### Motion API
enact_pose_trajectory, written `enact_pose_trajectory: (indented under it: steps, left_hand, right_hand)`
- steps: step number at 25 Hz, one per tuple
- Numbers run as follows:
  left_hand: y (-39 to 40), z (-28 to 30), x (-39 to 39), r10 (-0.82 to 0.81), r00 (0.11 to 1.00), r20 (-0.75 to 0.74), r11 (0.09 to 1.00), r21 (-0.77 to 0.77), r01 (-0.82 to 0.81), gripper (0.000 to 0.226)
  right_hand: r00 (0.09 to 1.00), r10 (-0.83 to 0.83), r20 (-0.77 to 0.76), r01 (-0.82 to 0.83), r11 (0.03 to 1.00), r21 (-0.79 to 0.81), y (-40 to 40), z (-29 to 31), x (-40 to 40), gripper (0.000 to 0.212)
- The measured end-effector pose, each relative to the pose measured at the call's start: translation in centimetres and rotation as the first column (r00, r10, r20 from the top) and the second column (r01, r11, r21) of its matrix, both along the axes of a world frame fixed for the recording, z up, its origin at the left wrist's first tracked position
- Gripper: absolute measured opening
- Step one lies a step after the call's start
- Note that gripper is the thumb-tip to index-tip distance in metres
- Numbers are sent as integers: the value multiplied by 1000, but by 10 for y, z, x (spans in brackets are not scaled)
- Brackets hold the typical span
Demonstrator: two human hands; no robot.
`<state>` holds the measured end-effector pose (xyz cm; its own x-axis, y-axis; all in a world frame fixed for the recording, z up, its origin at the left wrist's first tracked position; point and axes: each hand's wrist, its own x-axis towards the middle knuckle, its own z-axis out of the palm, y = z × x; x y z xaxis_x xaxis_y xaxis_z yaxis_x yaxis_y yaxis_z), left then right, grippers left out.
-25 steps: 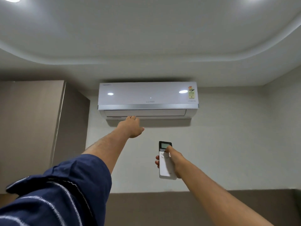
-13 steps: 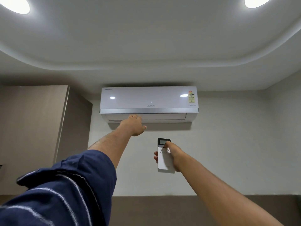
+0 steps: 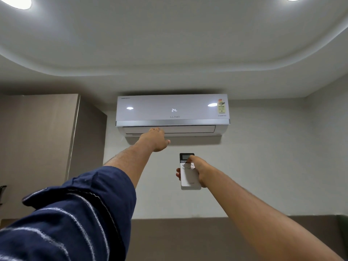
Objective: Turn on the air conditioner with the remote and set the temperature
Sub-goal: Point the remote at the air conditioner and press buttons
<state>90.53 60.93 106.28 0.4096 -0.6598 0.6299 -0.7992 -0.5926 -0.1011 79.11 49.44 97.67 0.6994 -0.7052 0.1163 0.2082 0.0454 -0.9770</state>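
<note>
A white wall-mounted air conditioner (image 3: 172,110) hangs high on the wall, and its front panel shows a lit "24". My left hand (image 3: 155,139) is stretched up under its outlet flap, palm away, fingers held loosely together and empty. My right hand (image 3: 197,171) holds a slim white remote (image 3: 189,178) with a dark screen at its top, pointed at the unit. My thumb rests on the buttons just below that screen.
A tall brown cabinet (image 3: 43,147) fills the left wall beside the unit. A brown panel (image 3: 188,238) runs along the lower wall. Two round ceiling lights (image 3: 18,2) glow at the top corners.
The number 24 has lit up on the air conditioner's panel, which was blank before. My thumb has shifted up on the remote. Both arms stay raised.
</note>
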Motion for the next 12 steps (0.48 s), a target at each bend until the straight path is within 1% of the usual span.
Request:
enact_pose_trajectory:
  steps: [6, 12]
  left_hand:
    - [7, -3, 8, 9, 1000, 2, 1000, -4, -9, 68]
    - [12, -4, 12, 3, 1000, -6, 1000, -9, -3, 69]
  right_hand:
    - [1000, 3, 12, -4, 1000, 19, 5, -3, 4, 24]
    - [999, 5, 40, -6, 1000, 28, 6, -4, 5, 36]
